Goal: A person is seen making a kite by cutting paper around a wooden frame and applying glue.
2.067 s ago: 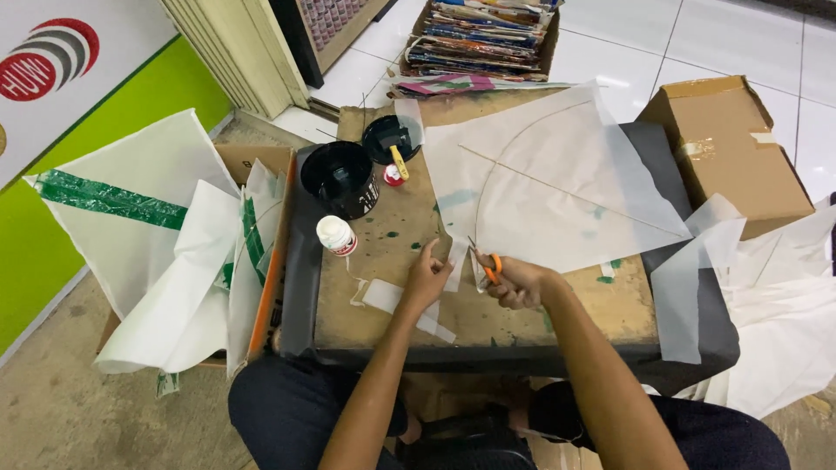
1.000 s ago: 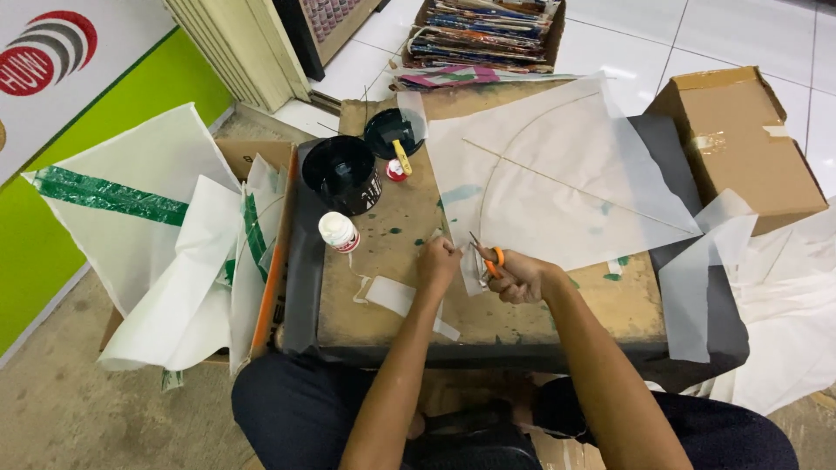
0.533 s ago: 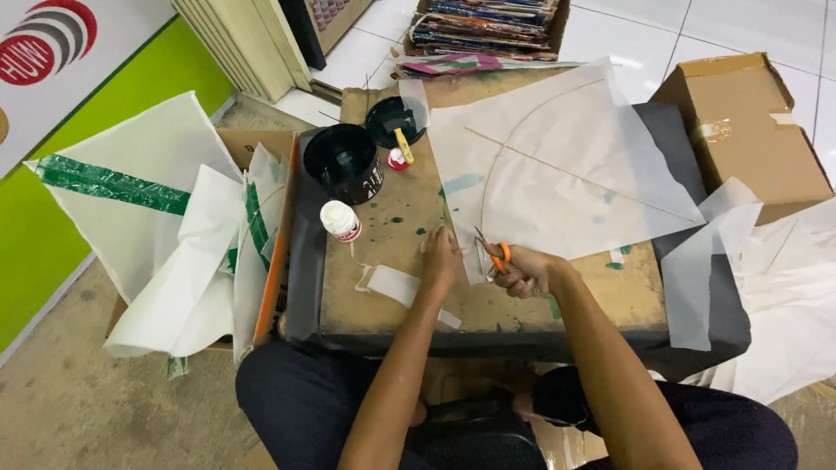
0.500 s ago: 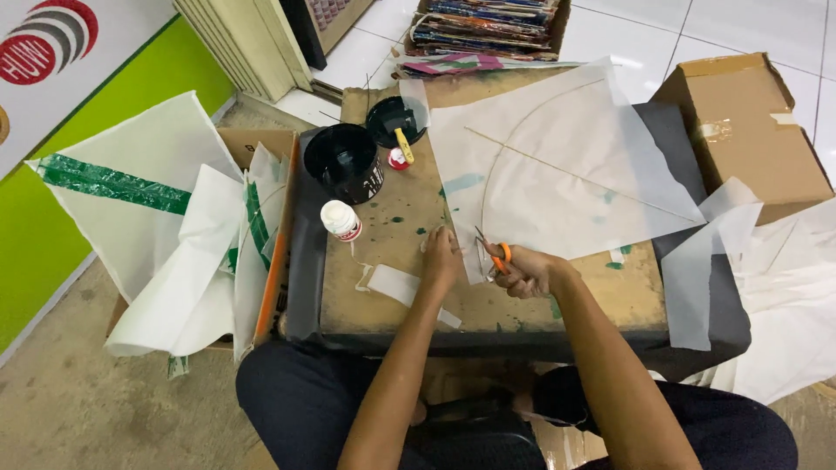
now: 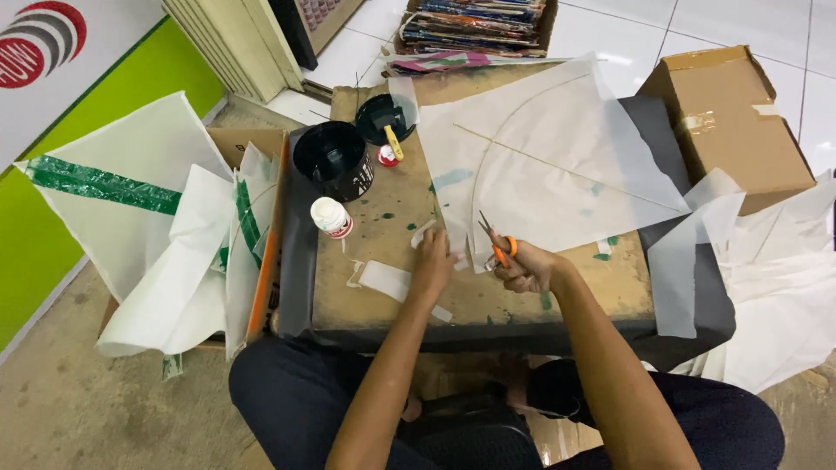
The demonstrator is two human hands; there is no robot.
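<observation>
A white paper kite (image 5: 557, 157) with thin stick spars lies on a low, paint-stained table (image 5: 392, 204). My right hand (image 5: 522, 265) grips orange-handled scissors (image 5: 495, 242), blades pointing up at the kite's near corner. My left hand (image 5: 433, 259) pinches the kite paper's lower left edge just beside the blades. A loose white paper strip (image 5: 387, 280) lies on the table next to my left wrist.
A black cup (image 5: 333, 159), a black lid (image 5: 381, 117) with a small glue bottle, and a white bottle (image 5: 331, 216) stand at the table's left. Finished kites (image 5: 131, 209) pile on the left, cardboard box (image 5: 731, 113) and white sheets (image 5: 775, 278) on the right, stacked magazines (image 5: 475, 22) beyond.
Both hands stay at the kite's near corner with only small shifts. The view has drifted slightly as my head moved.
</observation>
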